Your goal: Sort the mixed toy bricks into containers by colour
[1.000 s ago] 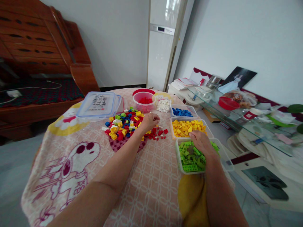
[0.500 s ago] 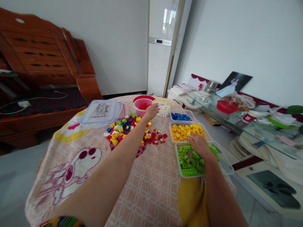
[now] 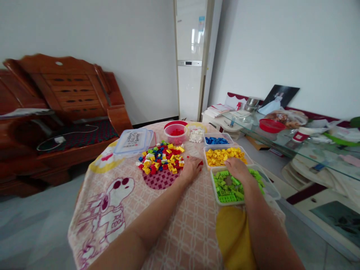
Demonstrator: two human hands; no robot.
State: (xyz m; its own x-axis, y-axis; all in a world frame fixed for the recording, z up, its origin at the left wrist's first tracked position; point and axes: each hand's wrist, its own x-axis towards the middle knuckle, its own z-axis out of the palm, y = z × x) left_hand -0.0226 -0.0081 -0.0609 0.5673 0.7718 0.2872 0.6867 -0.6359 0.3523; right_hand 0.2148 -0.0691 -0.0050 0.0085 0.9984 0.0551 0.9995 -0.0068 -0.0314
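Note:
My left hand (image 3: 191,168) is low over the table, palm down, beside a mixed pile of toy building bricks (image 3: 163,159). Its fingers reach out over a few loose red bricks (image 3: 200,164) and partly hide them. My right hand (image 3: 236,167) rests where the box of yellow bricks (image 3: 222,155) meets the box of green bricks (image 3: 225,187). The right fingers are curled together near the yellow bricks, and what they hold, if anything, is hidden. Farther back are the blue bricks (image 3: 216,141), the white bricks (image 3: 196,135) and a round tub (image 3: 174,139) with red bricks.
Clear box lids (image 3: 132,140) lie at the table's back left. A patterned cloth (image 3: 180,228) covers the round table. On the right stands a glass-topped cabinet (image 3: 292,150) with papers, a red bowl (image 3: 271,125) and a cup. A wooden bench (image 3: 75,97) is at the left.
My left hand has come back from beside the white bricks to the loose red bricks near the pile. My right hand stays by the yellow and green boxes. The camera view has shifted.

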